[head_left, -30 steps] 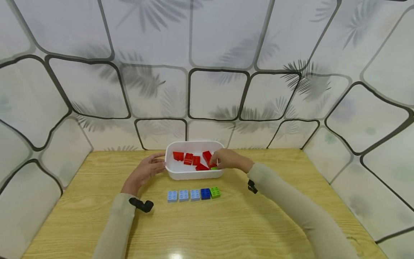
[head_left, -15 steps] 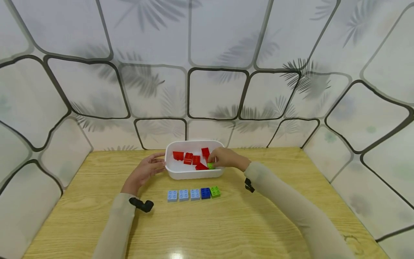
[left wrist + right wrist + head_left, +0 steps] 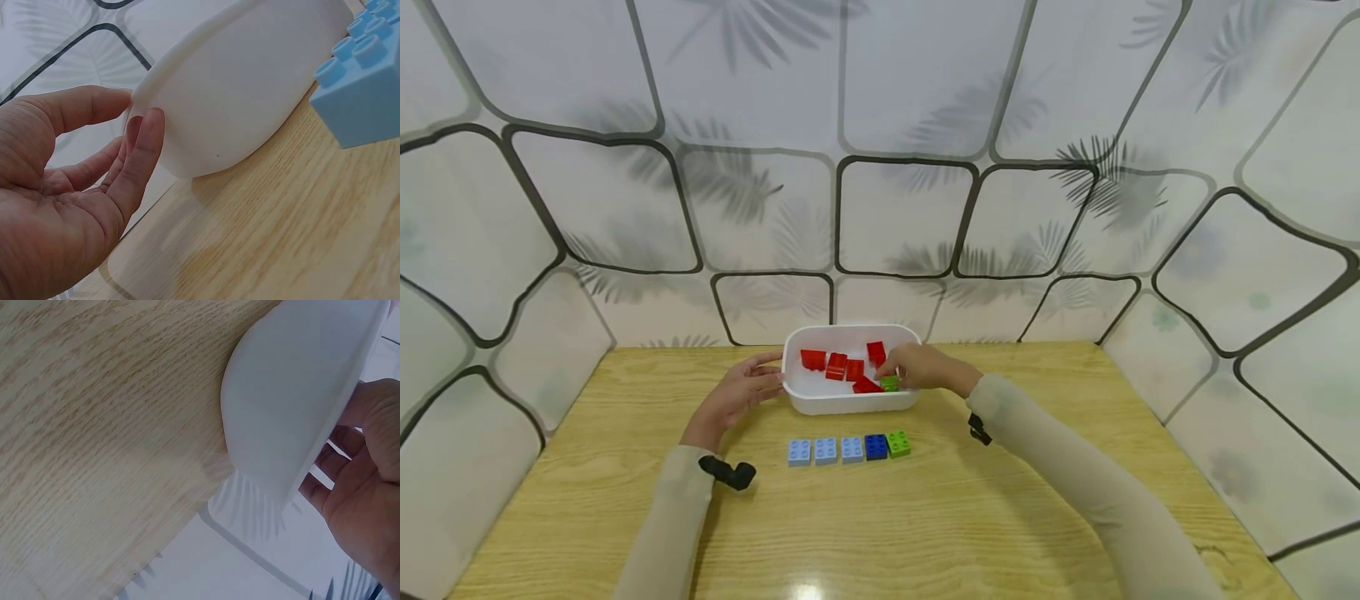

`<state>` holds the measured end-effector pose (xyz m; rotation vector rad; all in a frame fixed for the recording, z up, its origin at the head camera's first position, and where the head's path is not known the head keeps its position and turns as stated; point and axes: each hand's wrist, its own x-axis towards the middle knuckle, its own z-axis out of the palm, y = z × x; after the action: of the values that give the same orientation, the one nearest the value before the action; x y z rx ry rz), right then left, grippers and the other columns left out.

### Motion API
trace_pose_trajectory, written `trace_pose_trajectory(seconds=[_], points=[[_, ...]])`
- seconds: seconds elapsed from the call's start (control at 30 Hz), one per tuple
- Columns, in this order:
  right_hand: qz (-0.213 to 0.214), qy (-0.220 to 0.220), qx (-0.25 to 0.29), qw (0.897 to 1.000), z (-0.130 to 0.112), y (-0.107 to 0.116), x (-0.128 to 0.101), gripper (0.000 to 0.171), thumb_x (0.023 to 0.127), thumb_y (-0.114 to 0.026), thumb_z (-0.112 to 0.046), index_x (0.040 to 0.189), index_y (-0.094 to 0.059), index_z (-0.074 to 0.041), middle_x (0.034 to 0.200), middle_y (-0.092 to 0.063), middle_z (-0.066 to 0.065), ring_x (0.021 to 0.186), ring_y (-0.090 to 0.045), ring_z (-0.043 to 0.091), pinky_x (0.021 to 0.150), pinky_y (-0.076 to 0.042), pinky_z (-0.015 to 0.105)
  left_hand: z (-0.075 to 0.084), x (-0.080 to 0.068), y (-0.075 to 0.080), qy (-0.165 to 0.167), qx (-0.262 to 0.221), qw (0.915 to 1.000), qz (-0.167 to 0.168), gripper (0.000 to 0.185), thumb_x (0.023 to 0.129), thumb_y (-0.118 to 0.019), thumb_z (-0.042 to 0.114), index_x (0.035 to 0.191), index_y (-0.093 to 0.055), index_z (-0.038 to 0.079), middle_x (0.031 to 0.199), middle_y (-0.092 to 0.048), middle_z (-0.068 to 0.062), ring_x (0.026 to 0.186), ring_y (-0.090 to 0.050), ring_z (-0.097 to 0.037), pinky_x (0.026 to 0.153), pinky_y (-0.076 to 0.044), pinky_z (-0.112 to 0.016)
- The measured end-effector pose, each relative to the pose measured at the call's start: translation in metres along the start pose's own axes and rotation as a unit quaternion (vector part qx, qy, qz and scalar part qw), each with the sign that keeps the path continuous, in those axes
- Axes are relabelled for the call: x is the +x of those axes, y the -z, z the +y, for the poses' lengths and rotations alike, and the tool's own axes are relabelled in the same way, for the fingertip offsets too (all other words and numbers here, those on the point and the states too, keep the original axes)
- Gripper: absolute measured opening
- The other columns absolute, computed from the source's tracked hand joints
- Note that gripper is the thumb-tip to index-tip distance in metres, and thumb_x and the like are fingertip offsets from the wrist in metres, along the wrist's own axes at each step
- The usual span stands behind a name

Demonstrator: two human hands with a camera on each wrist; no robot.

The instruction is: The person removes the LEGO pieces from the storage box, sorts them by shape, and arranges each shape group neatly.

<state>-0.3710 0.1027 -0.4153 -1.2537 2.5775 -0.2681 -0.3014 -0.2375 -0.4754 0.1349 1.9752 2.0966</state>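
The left hand, fingers spread, touches the left end of a white plastic bin near the table's far edge. The right hand reaches over the bin's right end; whether it pinches the lime-green toy brick at the near right corner, I cannot tell. Red bricks lie left of it.

I'm at a wood-grain surface, boxed in on three sides by leaf-print walls. Reads as a booth; home or lab, can't tell.
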Motion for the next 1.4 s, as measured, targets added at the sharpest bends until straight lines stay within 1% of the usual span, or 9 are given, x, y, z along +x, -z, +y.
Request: trace_pose_trajectory(seconds=[0.13, 0.33, 0.47, 0.67, 0.77, 0.97, 1.13, 1.3, 1.4], points=[[0.000, 0.018, -0.010, 1.000, 0.003, -0.004, 0.002, 0.043, 0.084, -0.065, 0.014, 0.117, -0.078, -0.010, 0.114, -0.076, 0.005, 0.080, -0.059, 0.015, 0.069, -0.051, 0.021, 0.000, -0.001, -0.001, -0.005, 0.002, 1.0000, -0.006, 0.064, 0.103, -0.060, 0.008, 0.158, -0.029, -0.003, 0.119, -0.059, -0.004, 0.101, -0.066, -0.008, 0.099, -0.058, -0.029], [0.015, 0.021, -0.018, 0.999, 0.003, -0.003, 0.000, 0.035, 0.084, -0.070, 0.010, 0.115, -0.078, -0.005, 0.108, -0.076, 0.009, 0.083, -0.060, 0.018, 0.075, -0.056, 0.027, 0.000, 0.000, -0.002, -0.007, 0.001, 1.0000, -0.005, 0.064, 0.102, -0.060, 0.008, 0.157, -0.029, -0.003, 0.118, -0.059, -0.004, 0.101, -0.065, -0.008, 0.098, -0.058, -0.029], [0.021, 0.010, -0.015, 1.000, 0.003, -0.002, -0.003, 0.032, 0.087, -0.073, 0.006, 0.117, -0.077, -0.005, 0.107, -0.075, 0.009, 0.085, -0.061, 0.017, 0.079, -0.058, 0.031, 0.002, 0.000, -0.002, -0.004, 0.001, 1.0000, -0.002, 0.064, 0.102, -0.060, 0.008, 0.157, -0.030, -0.003, 0.118, -0.058, -0.004, 0.101, -0.065, -0.008, 0.097, -0.059, -0.028], [0.033, -0.001, -0.008, 0.999, 0.002, 0.002, -0.007, 0.033, 0.091, -0.070, 0.004, 0.123, -0.074, -0.004, 0.107, -0.073, 0.009, 0.088, -0.062, 0.017, 0.081, -0.058, 0.031, 0.004, 0.001, -0.003, -0.003, -0.001, 1.0000, -0.001, 0.064, 0.102, -0.061, 0.007, 0.157, -0.030, -0.002, 0.118, -0.058, -0.005, 0.101, -0.065, -0.009, 0.098, -0.059, -0.029], [0.047, 0.004, -0.008, 0.999, 0.002, 0.003, -0.009, 0.033, 0.092, -0.070, 0.003, 0.125, -0.072, -0.003, 0.108, -0.073, 0.010, 0.090, -0.062, 0.018, 0.082, -0.057, 0.033, 0.004, 0.001, -0.003, -0.002, -0.003, 1.0000, 0.001, 0.062, 0.102, -0.061, 0.006, 0.157, -0.032, -0.002, 0.119, -0.058, -0.005, 0.100, -0.065, -0.008, 0.096, -0.060, -0.028], [0.083, -0.007, -0.006, 0.997, 0.001, 0.002, -0.018, 0.033, 0.094, -0.071, -0.004, 0.126, -0.069, -0.001, 0.115, -0.071, 0.013, 0.101, -0.065, 0.023, 0.092, -0.058, 0.040, 0.003, 0.000, -0.001, -0.004, 0.001, 1.0000, -0.004, 0.064, 0.103, -0.060, 0.008, 0.158, -0.029, -0.002, 0.123, -0.057, -0.009, 0.102, -0.065, -0.009, 0.098, -0.058, -0.028], [0.126, -0.008, 0.025, 0.992, 0.000, -0.001, -0.031, 0.034, 0.095, -0.070, -0.004, 0.128, -0.066, 0.001, 0.112, -0.070, 0.014, 0.101, -0.067, 0.026, 0.091, -0.059, 0.040, 0.001, 0.000, -0.001, -0.001, 0.011, 0.9999, -0.002, 0.063, 0.103, -0.059, 0.009, 0.157, -0.029, -0.003, 0.122, -0.057, -0.009, 0.100, -0.065, -0.007, 0.099, -0.058, -0.029], [0.174, 0.003, 0.070, 0.982, -0.002, -0.002, -0.044, 0.034, 0.096, -0.068, -0.003, 0.129, -0.064, 0.002, 0.108, -0.071, 0.013, 0.097, -0.067, 0.026, 0.087, -0.060, 0.041, 0.000, 0.000, -0.001, 0.001, 0.013, 0.9999, 0.002, 0.062, 0.104, -0.058, 0.009, 0.157, -0.030, -0.002, 0.124, -0.055, -0.011, 0.100, -0.064, -0.007, 0.100, -0.058, -0.030], [0.189, -0.003, 0.099, 0.977, -0.002, -0.002, -0.052, 0.034, 0.096, -0.068, -0.004, 0.130, -0.064, 0.001, 0.108, -0.070, 0.012, 0.097, -0.066, 0.024, 0.086, -0.059, 0.040, 0.001, 0.000, -0.001, 0.001, 0.017, 0.9999, 0.002, 0.062, 0.104, -0.058, 0.009, 0.157, -0.029, -0.003, 0.126, -0.055, -0.012, 0.102, -0.064, -0.007, 0.101, -0.058, -0.031]])
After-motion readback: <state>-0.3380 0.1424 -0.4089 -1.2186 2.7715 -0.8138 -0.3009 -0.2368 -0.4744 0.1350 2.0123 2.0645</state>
